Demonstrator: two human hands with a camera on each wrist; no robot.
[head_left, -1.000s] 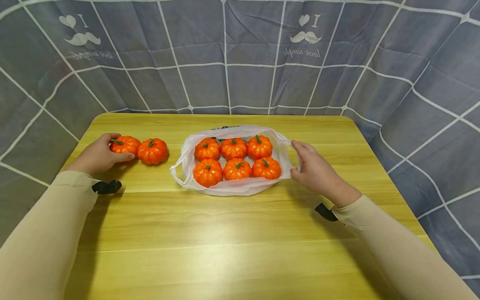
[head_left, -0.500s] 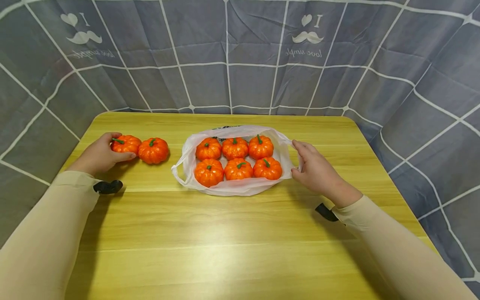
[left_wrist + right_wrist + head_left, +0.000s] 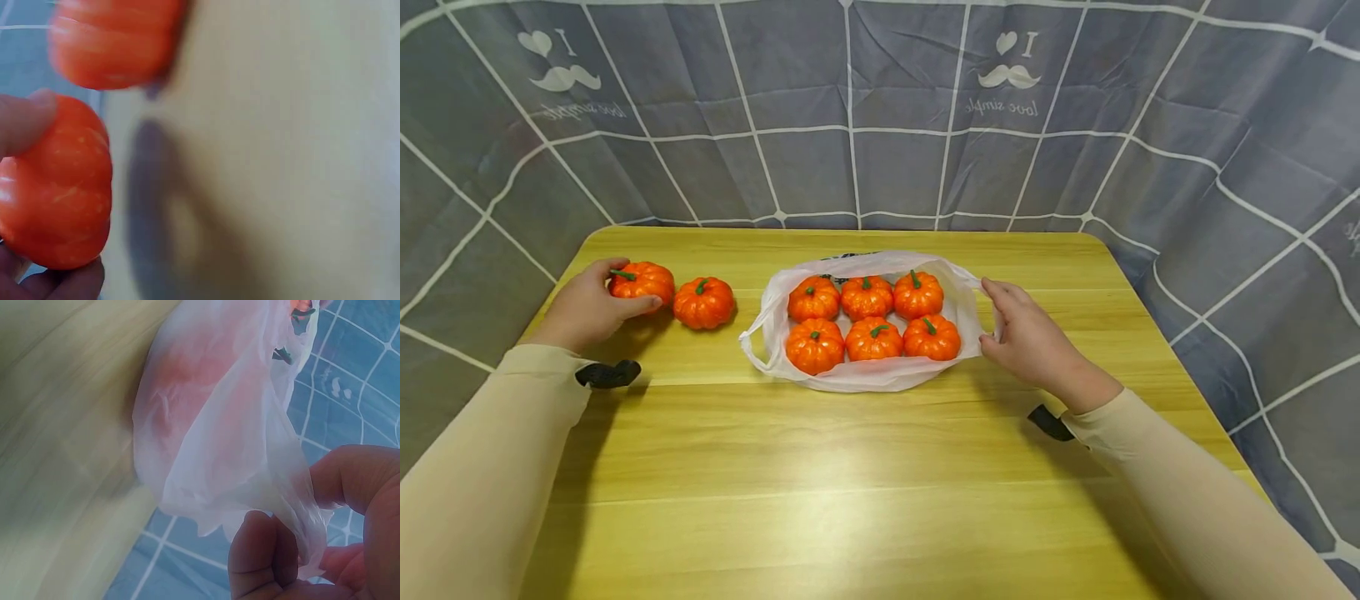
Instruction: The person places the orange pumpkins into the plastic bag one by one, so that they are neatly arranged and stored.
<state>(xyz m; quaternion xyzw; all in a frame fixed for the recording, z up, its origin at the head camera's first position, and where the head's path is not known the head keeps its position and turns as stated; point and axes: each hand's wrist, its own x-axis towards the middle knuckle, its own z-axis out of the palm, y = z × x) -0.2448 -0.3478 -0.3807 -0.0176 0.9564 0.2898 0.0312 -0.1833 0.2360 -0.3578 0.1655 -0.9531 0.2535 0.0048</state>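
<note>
My left hand point(image 3: 583, 308) grips a small orange pumpkin point(image 3: 643, 282) with a green stem, thumb on one side and fingers on the other. In the left wrist view this pumpkin point(image 3: 59, 187) is raised off the wooden surface, its shadow apart from it. Just right of it a second pumpkin point(image 3: 704, 303) rests on the table. A white plastic bag point(image 3: 880, 379) lies with its mouth spread, holding several like pumpkins point(image 3: 874, 339) in two rows. My right hand point(image 3: 1037, 342) pinches the bag's right handle between thumb and fingers, plain in the right wrist view, where the bag point(image 3: 231, 444) hangs taut.
All of it stands on a yellow wood-grain table point(image 3: 850, 483) with rounded far corners. A grey curtain point(image 3: 910, 92) with white grid lines encloses the back and sides. The bag's left handle point(image 3: 756, 342) stands as a loose loop toward the loose pumpkin.
My left hand has lifted its pumpkin slightly and moved it a little left, opening a small gap from the second pumpkin. The right hand and the bag stay in place.
</note>
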